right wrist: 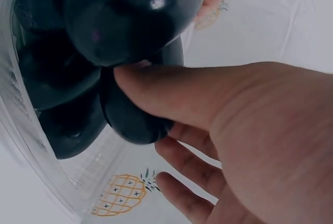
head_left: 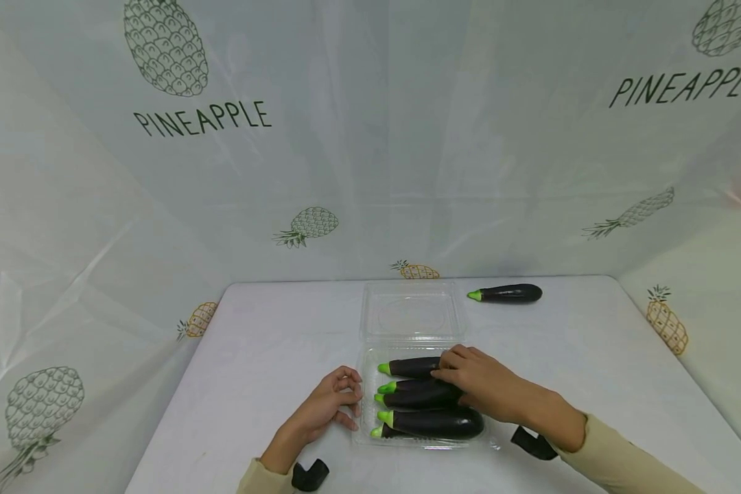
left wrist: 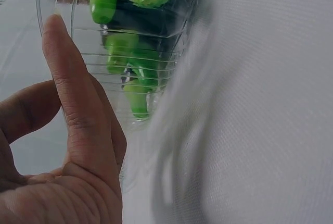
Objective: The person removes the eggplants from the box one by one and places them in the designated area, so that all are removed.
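Observation:
A clear plastic clamshell container (head_left: 429,446) holds several dark eggplants (head_left: 435,423) with green stem ends pointing left. My right hand (head_left: 481,381) reaches over their right ends, covering the tip of the farthest one. In the right wrist view, the thumb and fingers pinch the rounded end of an eggplant (right wrist: 132,117). Beside the container's left wall is my left hand (head_left: 330,405), its fingers loosely bent. Its index finger (left wrist: 73,88) lies right at the rim in the left wrist view, where green stem ends show through the plastic.
The container's clear lid (head_left: 412,310) lies folded back, away from me. One more eggplant (head_left: 509,293) rests near the table's far edge, right of the lid. Behind the white table (head_left: 272,329) hangs a pineapple-print sheet (head_left: 370,151).

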`<state>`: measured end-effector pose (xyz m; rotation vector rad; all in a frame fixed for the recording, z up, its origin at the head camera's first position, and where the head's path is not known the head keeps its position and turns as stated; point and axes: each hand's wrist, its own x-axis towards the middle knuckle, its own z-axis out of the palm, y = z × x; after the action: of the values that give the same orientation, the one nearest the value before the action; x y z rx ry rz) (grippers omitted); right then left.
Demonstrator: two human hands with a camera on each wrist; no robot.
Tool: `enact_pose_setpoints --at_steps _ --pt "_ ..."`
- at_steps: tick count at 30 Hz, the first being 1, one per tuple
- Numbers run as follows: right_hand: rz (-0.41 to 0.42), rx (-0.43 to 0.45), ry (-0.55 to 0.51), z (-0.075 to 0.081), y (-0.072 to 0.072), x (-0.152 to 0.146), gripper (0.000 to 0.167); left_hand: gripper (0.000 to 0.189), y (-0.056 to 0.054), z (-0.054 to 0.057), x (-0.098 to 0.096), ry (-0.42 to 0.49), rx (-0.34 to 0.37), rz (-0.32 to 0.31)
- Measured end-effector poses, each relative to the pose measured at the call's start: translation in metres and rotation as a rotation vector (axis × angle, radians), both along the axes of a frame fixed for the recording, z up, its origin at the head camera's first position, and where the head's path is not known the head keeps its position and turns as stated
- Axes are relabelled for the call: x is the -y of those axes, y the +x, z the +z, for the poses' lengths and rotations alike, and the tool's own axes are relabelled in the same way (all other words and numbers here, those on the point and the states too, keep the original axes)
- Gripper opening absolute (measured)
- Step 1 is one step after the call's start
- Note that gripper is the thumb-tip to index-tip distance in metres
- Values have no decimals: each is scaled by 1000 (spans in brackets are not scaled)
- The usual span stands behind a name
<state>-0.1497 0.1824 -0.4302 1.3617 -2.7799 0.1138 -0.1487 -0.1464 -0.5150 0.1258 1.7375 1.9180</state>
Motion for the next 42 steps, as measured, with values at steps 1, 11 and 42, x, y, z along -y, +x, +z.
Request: enact_pose_setpoints --at_steps 1,11,42 --pt "1 -24 -3 0 0 0 55 26 0 0 0 0 1 0" --pt "-25 -201 -68 2 1 -11 59 25 0 3 0 4 -3 -7" --pt "-290 -257 -291 7 -33 -116 62 27 0 2 1 7 0 -6"
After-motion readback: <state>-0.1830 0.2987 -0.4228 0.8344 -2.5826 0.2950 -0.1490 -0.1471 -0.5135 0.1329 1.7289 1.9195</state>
